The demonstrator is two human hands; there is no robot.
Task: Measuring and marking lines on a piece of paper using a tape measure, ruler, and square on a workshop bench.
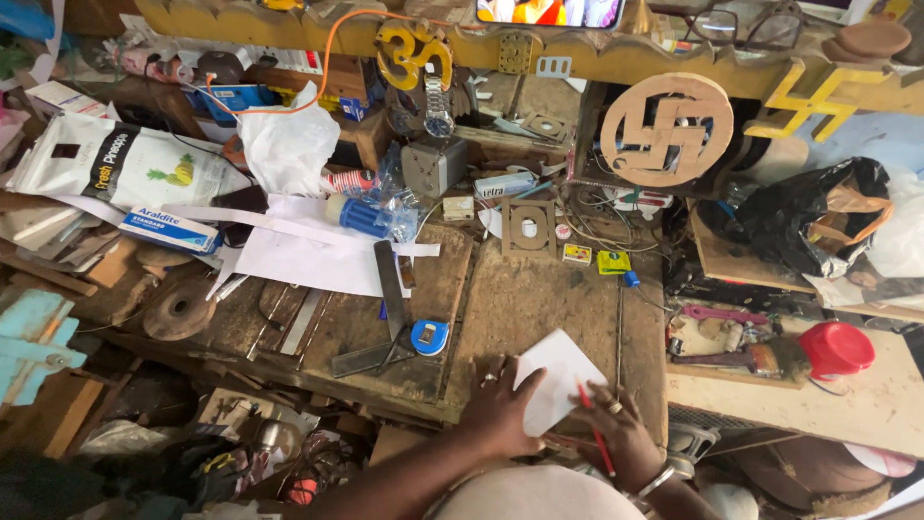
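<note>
My left hand lies flat on the left part of a white sheet of paper, pressing it onto the worn wooden workbench. My right hand holds a red pencil at the paper's lower right edge, its tip near the sheet. A ring and a metal bangle show on the right hand and wrist. The paper sits tilted like a diamond near the bench's front edge.
A steel try square and a blue tape measure lie left of the paper. A red cap and tools sit at right. Wooden cut-out shapes, a wristwatch, paper sheets and boxes crowd the back.
</note>
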